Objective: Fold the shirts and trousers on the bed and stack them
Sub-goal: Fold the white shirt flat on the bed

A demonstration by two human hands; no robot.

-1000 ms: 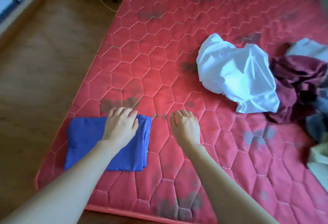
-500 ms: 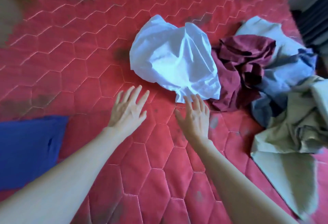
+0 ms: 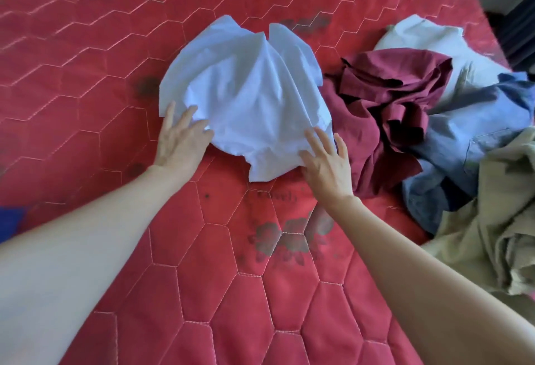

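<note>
Head cam, fwd and down, close over bed (image 3: 202,263)

Bedroom, red quilted mattress (image 3: 260,292), heaped clothes (image 3: 434,110)

Two bare forearms, no sleeves, left grip (image 3: 181,144), right grip (image 3: 328,165)
</note>
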